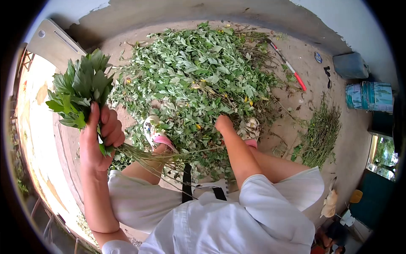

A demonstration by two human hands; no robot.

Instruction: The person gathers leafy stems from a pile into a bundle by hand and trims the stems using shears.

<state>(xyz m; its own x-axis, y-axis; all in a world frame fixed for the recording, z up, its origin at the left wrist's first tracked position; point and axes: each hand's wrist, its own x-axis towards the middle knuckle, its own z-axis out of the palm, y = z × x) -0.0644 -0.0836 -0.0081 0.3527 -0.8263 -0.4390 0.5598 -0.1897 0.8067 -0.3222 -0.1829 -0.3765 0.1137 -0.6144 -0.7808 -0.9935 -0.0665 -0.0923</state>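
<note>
My left hand (pixel 103 133), raised at the left, is closed around a bunch of leafy stems (pixel 82 86). Broad green leaves stand above the fist, and long thin bare stalks trail from below it across my lap. My right hand (pixel 224 123) reaches down between my feet to the near part of a large pile of cut leafy plants (pixel 194 63). Its fingers look curled in, but the tips are hidden among the leaves, and what they hold cannot be made out. My feet, in patterned shoes with pink edges, rest at the pile's near side.
A long tool with a red grip (pixel 292 70) lies right of the pile. Nearer me on that side is a heap of thin stems (pixel 322 135). A blue-grey container (pixel 351 65) and a paint-stained bucket (pixel 370 96) stand along the right wall. A pale board (pixel 53 42) leans at upper left.
</note>
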